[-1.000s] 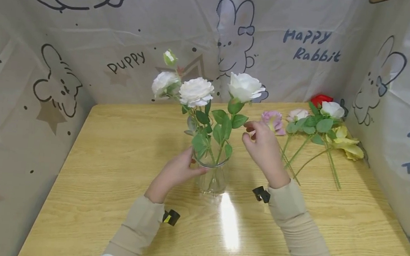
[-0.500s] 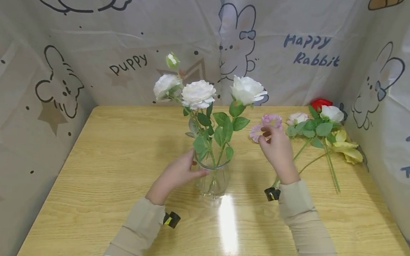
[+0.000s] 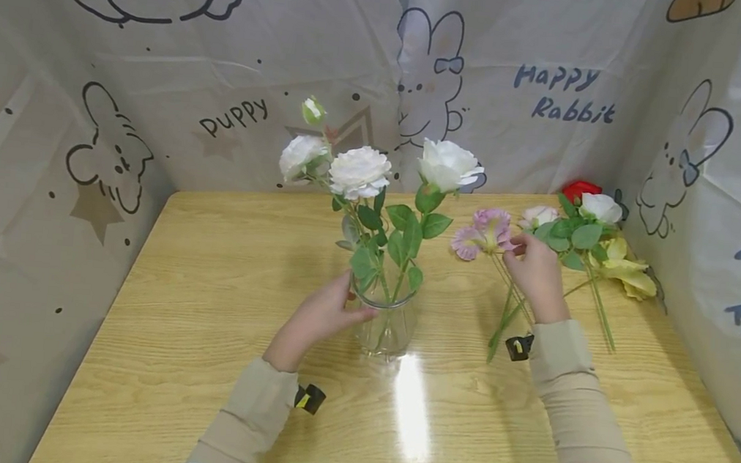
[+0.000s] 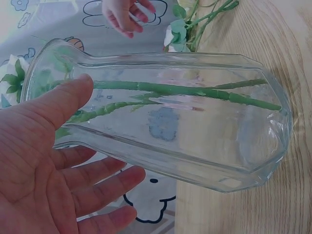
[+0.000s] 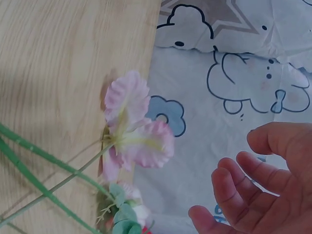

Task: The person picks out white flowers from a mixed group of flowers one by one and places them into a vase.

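My left hand (image 3: 316,319) holds the neck of a clear glass vase (image 3: 395,333) that stands upright on the table. In the left wrist view, the thumb lies across the front of the glass vase (image 4: 209,156) and the fingers reach behind it; green stems run down inside. Above its rim rise a full white flower (image 3: 359,172), a white rose (image 3: 447,166) and other white blooms. To the right, my right hand (image 3: 537,279) is beside a pink-purple flower (image 3: 491,229). The right wrist view shows its fingers loosely bent, holding nothing, apart from the pink-purple flower (image 5: 148,144).
Several loose flowers lie at the back right of the wooden table (image 3: 225,307): a red one (image 3: 581,189), a white rose (image 3: 601,207), a pale pink one (image 3: 539,216) and a yellow one (image 3: 628,272). Printed cloth walls (image 3: 333,52) enclose the back and sides.
My right hand has moved right, away from the white rose in the vase and past the pink-purple flower. The left hand stays at the vase. The head view has shifted slightly.
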`<state>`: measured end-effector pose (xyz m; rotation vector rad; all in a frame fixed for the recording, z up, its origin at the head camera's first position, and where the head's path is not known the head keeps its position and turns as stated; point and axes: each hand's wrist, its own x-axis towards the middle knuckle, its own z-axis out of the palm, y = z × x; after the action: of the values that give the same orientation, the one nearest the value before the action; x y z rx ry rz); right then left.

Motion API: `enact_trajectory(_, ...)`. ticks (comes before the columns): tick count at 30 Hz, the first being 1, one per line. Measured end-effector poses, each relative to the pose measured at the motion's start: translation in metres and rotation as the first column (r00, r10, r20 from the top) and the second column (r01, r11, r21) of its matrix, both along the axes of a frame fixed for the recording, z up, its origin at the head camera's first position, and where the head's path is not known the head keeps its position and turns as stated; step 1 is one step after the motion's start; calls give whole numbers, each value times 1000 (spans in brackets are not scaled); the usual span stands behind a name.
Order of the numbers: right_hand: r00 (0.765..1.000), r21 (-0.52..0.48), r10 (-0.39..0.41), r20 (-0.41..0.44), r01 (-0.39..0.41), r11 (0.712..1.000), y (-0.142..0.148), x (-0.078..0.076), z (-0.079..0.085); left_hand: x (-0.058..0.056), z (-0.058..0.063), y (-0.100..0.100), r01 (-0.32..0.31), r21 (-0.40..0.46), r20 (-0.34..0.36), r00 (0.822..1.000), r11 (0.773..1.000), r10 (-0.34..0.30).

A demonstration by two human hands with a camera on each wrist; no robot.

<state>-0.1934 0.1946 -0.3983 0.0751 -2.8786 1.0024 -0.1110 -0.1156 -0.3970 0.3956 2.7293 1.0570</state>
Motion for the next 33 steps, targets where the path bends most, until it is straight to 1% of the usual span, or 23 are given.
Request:
enact_trajectory(4,998,-8,-18,61,19,1000,7,0,-1,0,1,-1,-3,-2,1,1000,1000,3)
enact_trajectory(9,992,-50,-41,118,47,998,17,-1,-6,0,1,-2,0,1,-9,1000,1000,0)
enact_trajectory(15,988,-67,-83,130,92,993,29,-6,-19,-1,-1,-2,7,0,-17,1000,1000,-7)
enact_trajectory(20,981,-74,-113,158,126,989,37,-8,-30,-1,-2,-3,2,8,-3,1000,1000,-2)
enact_trajectory(25,970,-80,-140,198,158,984,44,-7,-40,-2,-2,-3,18,32,-5,1000,999,-18)
enact_trajectory(28,959,-77,-150,239,172,982,48,-5,-44,-2,-3,-3,24,33,-6,1000,999,-24)
enact_trajectory(33,942,-28,-162,295,178,984,55,-4,-53,0,-3,-2,25,23,-7,1000,999,-25)
